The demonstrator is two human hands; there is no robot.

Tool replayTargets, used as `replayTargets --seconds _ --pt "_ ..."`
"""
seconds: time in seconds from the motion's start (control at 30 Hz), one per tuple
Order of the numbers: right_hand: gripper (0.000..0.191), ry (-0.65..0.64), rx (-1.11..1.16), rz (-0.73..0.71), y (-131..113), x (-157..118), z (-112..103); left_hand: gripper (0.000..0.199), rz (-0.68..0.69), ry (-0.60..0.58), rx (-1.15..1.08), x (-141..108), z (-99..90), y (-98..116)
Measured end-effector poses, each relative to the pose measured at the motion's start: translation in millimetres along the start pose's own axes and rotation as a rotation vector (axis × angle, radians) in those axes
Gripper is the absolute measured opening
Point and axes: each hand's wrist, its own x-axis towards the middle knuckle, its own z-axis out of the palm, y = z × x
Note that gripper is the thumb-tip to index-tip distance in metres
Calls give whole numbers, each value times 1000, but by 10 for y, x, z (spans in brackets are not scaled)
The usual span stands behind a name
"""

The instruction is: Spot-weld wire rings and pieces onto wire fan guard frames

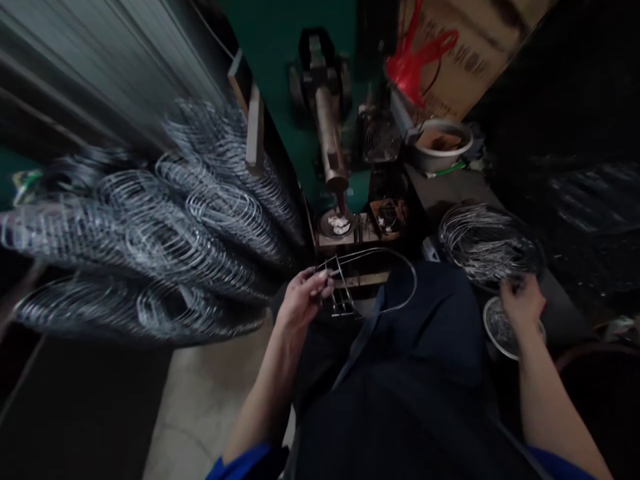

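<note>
In front of the lap, my left hand point(309, 292) pinches a wire frame point(344, 288) that has a large loop reaching right over the dark apron. My right hand point(523, 303) is at the right, between a coil of bent wires point(483, 240) and a white bowl point(500, 327) of small metal pieces. Its fingers are bent down at the edge of the wires; their tips are hidden, and what they hold cannot be made out. The machine's vertical arm point(330, 140) stands above a small round plate point(327, 230) with white bits on it.
Stacks of wire rings point(170, 247) fill the left side. Beyond the wires stand a grey basin point(437, 160) with brown contents, a red object point(410, 70) and a cardboard box point(465, 60). A small rusty tray point(393, 217) lies beside the round plate.
</note>
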Motion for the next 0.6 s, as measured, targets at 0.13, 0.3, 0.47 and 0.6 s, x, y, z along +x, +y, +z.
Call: replayTargets --seconds 0.13,0.3,0.47,0.6 --pt "23 -52 288 -278 -917 69 -56 28 -202 -48 80 25 -9 -178" --pt "21 -200 371 -542 -1614 -173 -103 52 -164 81 113 -182 -71 -728" --pt "25 -308 338 -609 -1818 -245 -148 71 -150 -135 154 -565 -115 -1252" --pt "24 -352 339 -627 -1826 -248 -79 86 -180 -290 222 -634 -63 -1657"
